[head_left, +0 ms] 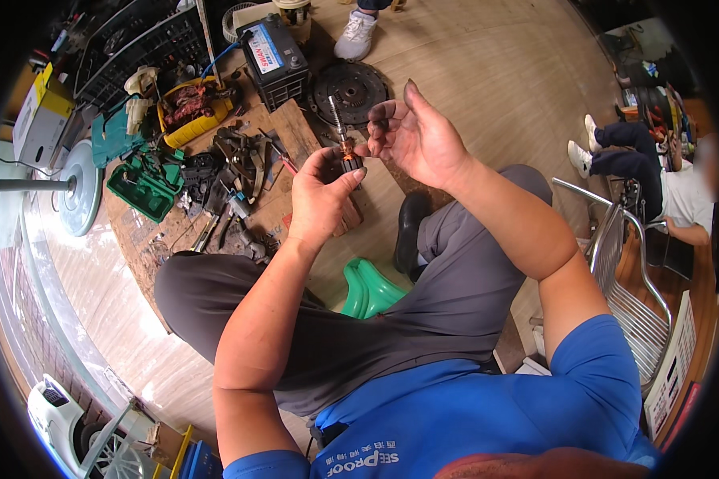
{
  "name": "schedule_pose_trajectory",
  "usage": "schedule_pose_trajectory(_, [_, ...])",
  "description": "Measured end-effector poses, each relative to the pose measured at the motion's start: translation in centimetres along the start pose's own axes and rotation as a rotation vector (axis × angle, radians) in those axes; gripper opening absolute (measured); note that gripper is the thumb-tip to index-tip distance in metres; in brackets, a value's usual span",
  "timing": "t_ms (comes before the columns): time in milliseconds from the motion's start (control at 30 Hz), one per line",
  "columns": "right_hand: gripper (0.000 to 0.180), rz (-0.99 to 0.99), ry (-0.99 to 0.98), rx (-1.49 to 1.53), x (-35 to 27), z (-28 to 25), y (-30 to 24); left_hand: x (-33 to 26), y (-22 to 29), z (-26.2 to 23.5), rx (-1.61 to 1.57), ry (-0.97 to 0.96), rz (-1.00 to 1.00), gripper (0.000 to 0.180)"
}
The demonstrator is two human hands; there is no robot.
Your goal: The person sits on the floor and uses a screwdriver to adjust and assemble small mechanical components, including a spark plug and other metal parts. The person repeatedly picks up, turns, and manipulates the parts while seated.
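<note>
My left hand [318, 198] is closed round the lower end of a small motor armature [347, 152], held upright with its thin metal shaft pointing up. Copper-coloured windings show between the fingers and thumb. Just right of it is my right hand [423, 144], its palm turned toward the armature, thumb raised and fingers loosely bent. Dark grime covers those fingertips, and nothing shows in them. Whether one of them touches the armature, I cannot tell. Beyond the hands a round clutch disc [327, 89] lies on the floor.
A wooden board [148, 255] on the left carries pliers [252, 164], a green tool case [140, 191] and a yellow tray [172, 132]. A car battery [276, 68] stands behind. Beneath me is a green stool [367, 291]. A person [679, 191] sits right, near a metal chair [627, 295].
</note>
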State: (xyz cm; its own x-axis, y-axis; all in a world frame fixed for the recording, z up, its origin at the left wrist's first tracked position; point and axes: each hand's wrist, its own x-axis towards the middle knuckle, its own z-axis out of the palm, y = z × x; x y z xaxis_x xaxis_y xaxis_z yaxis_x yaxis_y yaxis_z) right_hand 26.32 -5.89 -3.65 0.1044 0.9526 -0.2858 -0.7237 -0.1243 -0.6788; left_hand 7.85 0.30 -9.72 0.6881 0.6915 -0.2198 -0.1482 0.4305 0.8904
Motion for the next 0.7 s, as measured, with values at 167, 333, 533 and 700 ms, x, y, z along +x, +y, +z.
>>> schedule_pose_trajectory(167, [0.061,0.025,0.009,0.059,0.11,-0.07,-0.22,-0.12,0.13,-0.09,0.043,-0.016,0.029,0.037])
schedule_pose_trajectory(333, [0.063,0.042,0.014,0.114,-0.07,0.09,-0.57,-0.17,0.16,-0.19,0.046,-0.019,0.034,0.036])
schedule_pose_trajectory(533, [0.065,0.065,0.014,0.119,-0.09,0.07,-0.28,-0.24,0.45,0.00,0.011,-0.015,0.028,0.034])
schedule_pose_trajectory(700, [0.066,0.076,-0.009,0.101,-0.07,-0.09,-0.38,-0.26,-0.03,-0.05,0.177,0.027,0.118,0.035])
